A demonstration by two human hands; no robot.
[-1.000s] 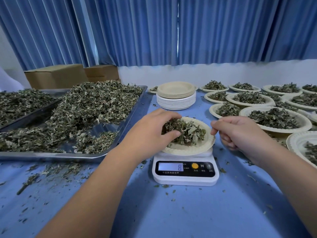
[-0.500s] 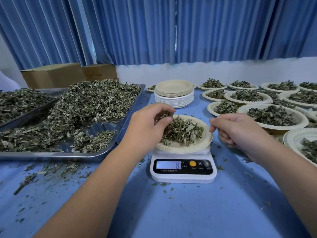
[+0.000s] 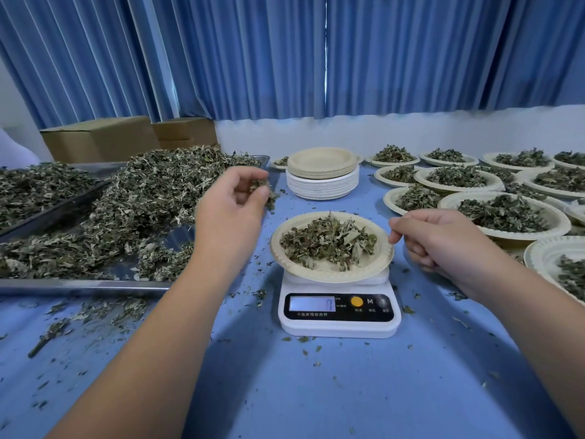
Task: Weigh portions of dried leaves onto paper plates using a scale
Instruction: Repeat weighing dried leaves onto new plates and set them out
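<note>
Pinching a tuft of dried leaves [image 3: 265,189] in my left hand [image 3: 234,213], above the right edge of the tray [image 3: 79,285]. My right hand [image 3: 443,245] is curled against the right rim of the loaded paper plate [image 3: 332,275] on the scale [image 3: 340,326]; whether it grips, I cannot tell. Open table [image 3: 348,391] nearside.

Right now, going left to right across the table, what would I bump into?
Metal tray of dried leaves → left hand pinching leaves → paper plate on the scale → right hand → filled plates.
</note>
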